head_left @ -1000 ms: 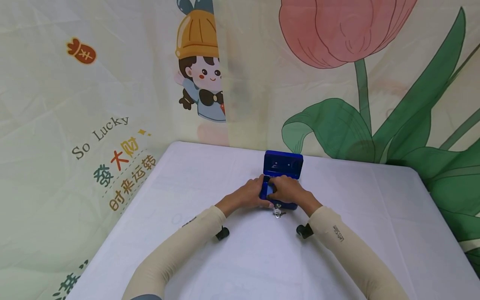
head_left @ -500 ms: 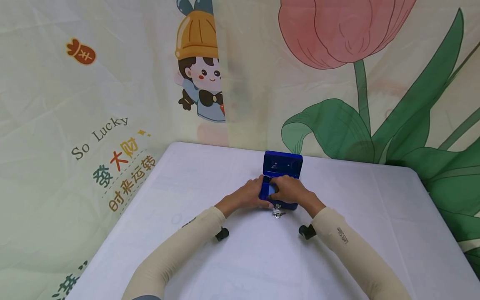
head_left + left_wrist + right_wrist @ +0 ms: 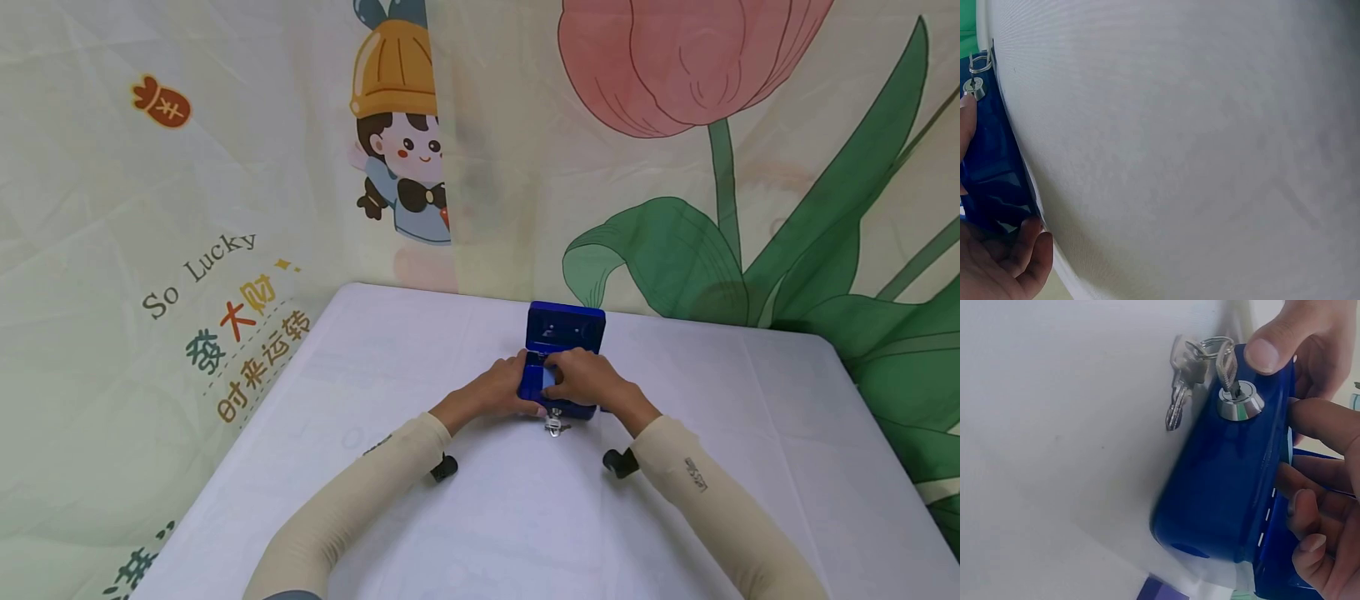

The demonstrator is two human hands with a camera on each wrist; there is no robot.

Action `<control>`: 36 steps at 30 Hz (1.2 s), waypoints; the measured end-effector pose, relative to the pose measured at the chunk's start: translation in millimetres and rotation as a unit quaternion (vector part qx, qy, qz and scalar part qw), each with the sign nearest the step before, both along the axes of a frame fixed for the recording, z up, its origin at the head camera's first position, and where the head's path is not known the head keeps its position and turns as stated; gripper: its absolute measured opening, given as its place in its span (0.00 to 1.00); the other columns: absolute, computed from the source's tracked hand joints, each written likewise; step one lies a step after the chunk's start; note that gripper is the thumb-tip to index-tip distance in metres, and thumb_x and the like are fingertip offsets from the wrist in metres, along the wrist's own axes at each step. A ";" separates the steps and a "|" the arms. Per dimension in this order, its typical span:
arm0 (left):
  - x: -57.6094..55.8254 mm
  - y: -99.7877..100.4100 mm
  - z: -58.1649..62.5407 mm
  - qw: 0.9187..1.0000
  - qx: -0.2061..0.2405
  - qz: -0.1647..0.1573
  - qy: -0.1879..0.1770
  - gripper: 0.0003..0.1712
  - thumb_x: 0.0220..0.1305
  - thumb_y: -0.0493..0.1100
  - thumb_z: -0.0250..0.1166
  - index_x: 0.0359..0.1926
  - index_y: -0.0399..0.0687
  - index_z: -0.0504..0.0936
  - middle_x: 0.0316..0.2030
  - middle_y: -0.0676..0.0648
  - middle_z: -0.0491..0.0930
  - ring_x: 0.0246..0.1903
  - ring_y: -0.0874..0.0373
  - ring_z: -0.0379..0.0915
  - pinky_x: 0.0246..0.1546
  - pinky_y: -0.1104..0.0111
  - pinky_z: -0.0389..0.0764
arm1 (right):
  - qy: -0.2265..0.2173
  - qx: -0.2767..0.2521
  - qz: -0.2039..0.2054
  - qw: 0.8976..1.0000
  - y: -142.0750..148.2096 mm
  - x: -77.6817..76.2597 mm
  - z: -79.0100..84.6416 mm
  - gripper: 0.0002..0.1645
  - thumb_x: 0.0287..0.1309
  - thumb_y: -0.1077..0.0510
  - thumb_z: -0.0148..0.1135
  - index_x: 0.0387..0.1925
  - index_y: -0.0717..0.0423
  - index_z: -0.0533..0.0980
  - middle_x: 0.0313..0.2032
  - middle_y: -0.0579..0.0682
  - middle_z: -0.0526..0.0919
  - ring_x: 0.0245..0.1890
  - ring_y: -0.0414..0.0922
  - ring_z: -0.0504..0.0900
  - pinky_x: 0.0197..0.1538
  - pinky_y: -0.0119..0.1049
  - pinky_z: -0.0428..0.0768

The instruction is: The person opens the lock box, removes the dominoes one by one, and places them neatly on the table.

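A blue cash box [image 3: 532, 385] stands near the table's back edge, its lid [image 3: 564, 327] raised. My left hand [image 3: 498, 387] grips the box's left end, with the thumb on the front wall beside the lock [image 3: 1240, 403]. From the right, my right hand [image 3: 585, 377] reaches over the front rim, thumb and fingers bent inside the box. Between them shows a flat light blue thing [image 3: 550, 378], mostly hidden by the hand; its kind does not show. A key sits in the lock, and more keys [image 3: 1185, 375] hang from its ring.
A white cloth covers the table [image 3: 480, 517]. Beside the box's right end lies a small purple thing [image 3: 1163, 589], mostly out of view. Right behind the table hangs a printed curtain [image 3: 495, 167]. Black wrist cameras [image 3: 620, 463] stick out under both forearms.
My right hand has shifted slightly to the right inside the box, and the light blue thing has shifted with it. The left hand and the box have stayed nearly still.
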State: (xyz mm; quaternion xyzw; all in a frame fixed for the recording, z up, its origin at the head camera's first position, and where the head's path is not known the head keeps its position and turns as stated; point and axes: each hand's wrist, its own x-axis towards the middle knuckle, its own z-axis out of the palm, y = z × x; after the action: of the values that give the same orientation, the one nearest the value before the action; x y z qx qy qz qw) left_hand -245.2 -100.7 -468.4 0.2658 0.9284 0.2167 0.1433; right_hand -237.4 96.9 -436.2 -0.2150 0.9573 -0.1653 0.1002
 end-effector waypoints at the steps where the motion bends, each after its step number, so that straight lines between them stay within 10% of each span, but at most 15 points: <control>1: 0.1 0.0 0.1 1.000 0.001 -0.001 0.001 0.65 0.54 0.65 0.74 0.78 0.44 0.46 0.67 0.38 0.69 0.62 0.45 0.67 0.64 0.51 0.72 | -0.001 0.001 0.001 1.000 0.6 0.8 1.4 0.32 0.57 0.46 0.73 0.58 0.58 0.79 0.31 0.46 0.84 0.30 0.42 0.80 0.43 0.41 0.83; 36: 0.2 0.5 0.0 1.000 0.012 -0.001 -0.001 0.66 0.53 0.65 0.74 0.78 0.46 0.44 0.69 0.37 0.68 0.64 0.44 0.65 0.66 0.50 0.70 | -0.014 -0.001 -0.009 1.000 24.9 9.9 17.7 0.32 0.57 0.48 0.73 0.59 0.60 0.78 0.33 0.48 0.85 0.31 0.44 0.80 0.42 0.41 0.84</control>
State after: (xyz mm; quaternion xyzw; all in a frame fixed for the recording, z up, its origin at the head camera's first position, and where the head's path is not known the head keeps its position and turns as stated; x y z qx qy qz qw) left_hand -245.0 -100.2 -468.5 0.2680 0.9253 0.2282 0.1412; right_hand -227.5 121.8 -418.5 -0.2041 0.9575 -0.1704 0.1118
